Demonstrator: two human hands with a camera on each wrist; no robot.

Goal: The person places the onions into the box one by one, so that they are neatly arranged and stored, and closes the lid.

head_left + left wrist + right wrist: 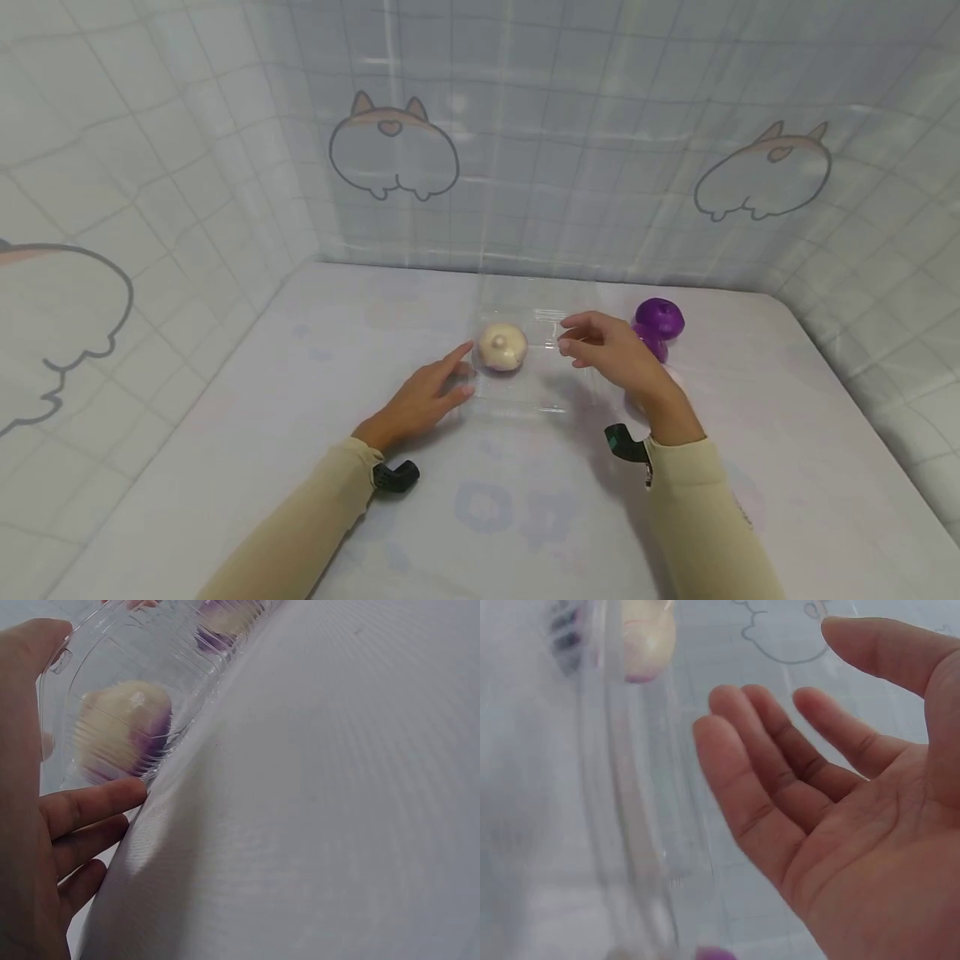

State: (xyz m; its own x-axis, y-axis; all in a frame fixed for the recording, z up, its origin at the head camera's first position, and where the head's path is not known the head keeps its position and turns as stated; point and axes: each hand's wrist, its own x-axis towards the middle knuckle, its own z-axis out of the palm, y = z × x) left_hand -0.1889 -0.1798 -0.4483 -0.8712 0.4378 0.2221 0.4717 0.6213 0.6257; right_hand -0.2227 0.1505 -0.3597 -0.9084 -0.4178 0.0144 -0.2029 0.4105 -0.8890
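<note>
A clear plastic clamshell box (536,392) lies on the table with a cream and purple bun-shaped toy (502,346) inside its left half. My left hand (427,396) rests flat on the table, its fingertips touching the box's left edge (112,645); the toy (124,731) shows through the ribbed plastic. My right hand (600,346) hovers over the box's right half, fingers relaxed and holding nothing; in the right wrist view its palm (855,817) is open beside the clear plastic (630,825). A purple mushroom-shaped toy (658,325) stands just behind that hand.
The table (225,433) wears a pale printed cloth. Grid-patterned curtains with cartoon drawings (393,150) close in the back, left and right sides.
</note>
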